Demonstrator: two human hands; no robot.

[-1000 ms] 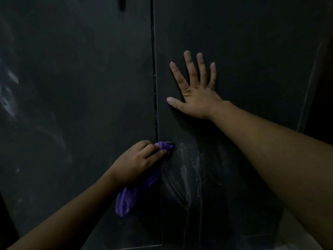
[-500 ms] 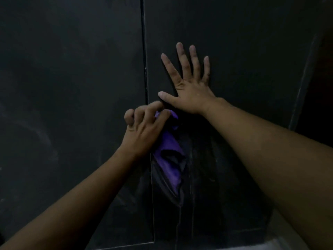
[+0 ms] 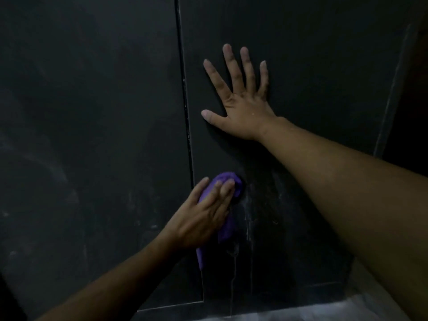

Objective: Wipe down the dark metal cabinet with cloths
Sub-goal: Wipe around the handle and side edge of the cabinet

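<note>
Low in the frame, just right of centre, the left hand point(image 3: 203, 218) presses a purple cloth point(image 3: 225, 200) flat against the dark metal cabinet point(image 3: 92, 112), fingers extended over the wad rather than curled round it; the cloth's long axis runs up and down, its loose tail hanging below the palm. It sits on the right-hand door, just beside the vertical seam point(image 3: 185, 100) between the two doors. Pale streaks and drip marks point(image 3: 249, 216) lie immediately to the right of the cloth and below it, so the next stroke probably wants to go rightward and down, and the left hand is much the nearer. Higher up, the right hand point(image 3: 238, 100) is spread open, palm flat on the same door, holding nothing. No brand, label or writing is readable anywhere.
</note>
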